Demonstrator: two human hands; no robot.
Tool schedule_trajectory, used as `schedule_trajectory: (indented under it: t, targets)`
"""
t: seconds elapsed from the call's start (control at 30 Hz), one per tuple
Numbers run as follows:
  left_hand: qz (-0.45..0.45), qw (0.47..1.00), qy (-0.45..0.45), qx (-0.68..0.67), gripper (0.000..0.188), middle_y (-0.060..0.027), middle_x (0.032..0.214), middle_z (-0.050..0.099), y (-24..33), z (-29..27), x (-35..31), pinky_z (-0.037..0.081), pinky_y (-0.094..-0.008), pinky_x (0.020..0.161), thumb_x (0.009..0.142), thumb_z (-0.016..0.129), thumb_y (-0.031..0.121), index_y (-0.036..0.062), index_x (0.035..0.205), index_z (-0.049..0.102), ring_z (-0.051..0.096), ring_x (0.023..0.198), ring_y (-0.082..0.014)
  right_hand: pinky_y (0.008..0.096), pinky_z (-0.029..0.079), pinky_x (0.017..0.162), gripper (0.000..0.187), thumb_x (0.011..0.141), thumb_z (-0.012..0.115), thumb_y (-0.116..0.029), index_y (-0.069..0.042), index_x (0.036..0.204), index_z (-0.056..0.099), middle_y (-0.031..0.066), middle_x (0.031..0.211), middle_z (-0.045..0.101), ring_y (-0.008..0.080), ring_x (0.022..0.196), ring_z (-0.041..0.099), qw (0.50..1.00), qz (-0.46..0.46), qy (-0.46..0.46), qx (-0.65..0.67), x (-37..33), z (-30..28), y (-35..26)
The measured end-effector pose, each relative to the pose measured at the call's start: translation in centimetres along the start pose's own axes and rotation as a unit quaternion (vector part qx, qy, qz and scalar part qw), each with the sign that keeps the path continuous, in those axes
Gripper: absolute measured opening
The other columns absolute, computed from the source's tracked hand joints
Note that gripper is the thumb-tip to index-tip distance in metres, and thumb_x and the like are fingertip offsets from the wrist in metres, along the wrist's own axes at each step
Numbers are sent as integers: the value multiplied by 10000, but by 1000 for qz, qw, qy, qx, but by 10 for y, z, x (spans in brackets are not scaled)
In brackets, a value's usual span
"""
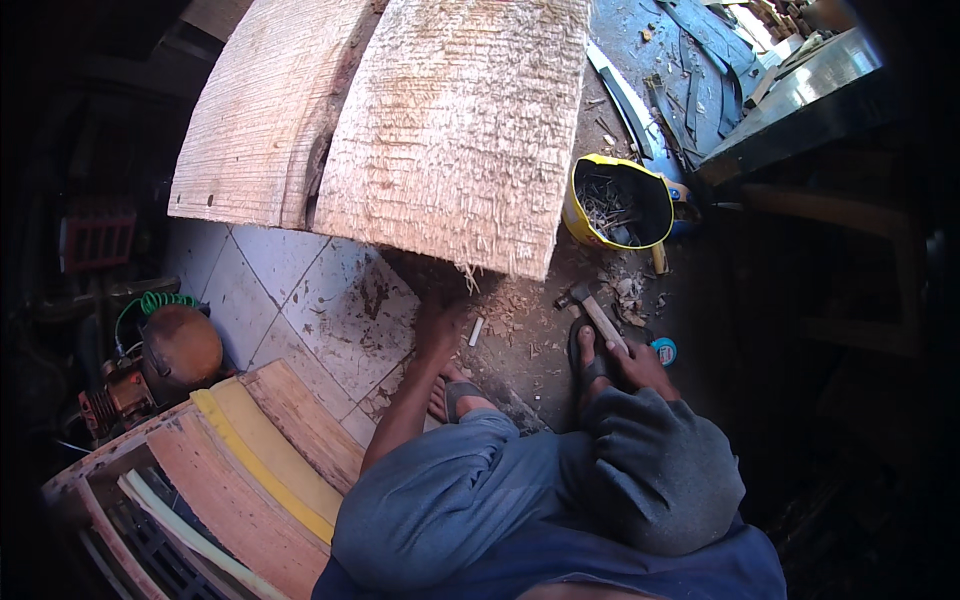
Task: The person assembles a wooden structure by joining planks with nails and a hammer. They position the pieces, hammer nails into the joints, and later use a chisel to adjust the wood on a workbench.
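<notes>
The hammer (pixel 598 317), right of centre, looks head-heavy and stiff — best held by its handle's end, where the right hand (pixel 645 371) is wrapped — while the left hand's (pixel 441 322) grip, shadowed below the upper-centre board (pixel 455 130), I can't tell.

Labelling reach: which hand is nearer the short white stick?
Left. The left hand is just left of the stick; the right hand, holding a wooden-handled hammer, is farther right.

Between the left hand (pixel 437 325) and the hammer (pixel 603 322), there is room to pass over the floor (pixel 512 375); wooden boards (pixel 450 130) bar the far side, a yellow-rimmed bucket (pixel 655 210) the far right.
</notes>
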State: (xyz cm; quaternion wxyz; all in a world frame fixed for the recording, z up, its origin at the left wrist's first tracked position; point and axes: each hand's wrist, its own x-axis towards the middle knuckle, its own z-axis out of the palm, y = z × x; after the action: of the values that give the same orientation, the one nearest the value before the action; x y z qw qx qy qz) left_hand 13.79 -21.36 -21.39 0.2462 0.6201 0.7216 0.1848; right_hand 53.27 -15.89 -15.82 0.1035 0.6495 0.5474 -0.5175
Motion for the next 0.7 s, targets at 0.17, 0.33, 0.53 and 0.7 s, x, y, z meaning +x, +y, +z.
schedule_trajectory:
  t: [0.17, 0.33, 0.53, 0.7]
  targets:
    - [15, 998, -39, 41, 386, -197, 1260, 631, -3, 2, 9, 519, -471, 949, 837, 746, 126, 96, 1220, 713, 620, 1127, -412, 500, 514, 934, 627, 989, 547, -545, 15, 1235, 682, 314, 1100, 703, 486, 1102, 662, 1000, 12, 7, -9, -4, -1, -3]
    - [-94, 981, -56, -159, 417, -204, 1143, 703, -9, -7, 0, 542, -434, 907, 880, 710, 145, 60, 1286, 661, 684, 1025, -382, 495, 513, 931, 629, 988, 551, -547, 9, 1255, 674, 312, 1100, 705, 481, 1101, 666, 1000, -9, 18, 0, -5, 1, 1]
    - [-161, 950, -35, -267, 340, -141, 1108, 732, 13, -60, -4, 536, -390, 860, 939, 683, 244, 35, 1206, 706, 701, 960, -253, 498, 513, 898, 619, 985, 548, -561, -18, 1250, 685, 292, 1066, 720, 469, 1077, 679, 999, -31, 21, 8, -7, -1, -4]
    - [-73, 974, 20, -213, 337, -129, 1081, 728, 21, -89, -2, 535, -396, 858, 1000, 610, 243, 50, 1268, 681, 688, 960, -250, 496, 520, 876, 631, 984, 539, -570, -14, 1245, 686, 288, 1028, 724, 464, 1058, 688, 998, -35, 28, -33, 7, 9, 12]
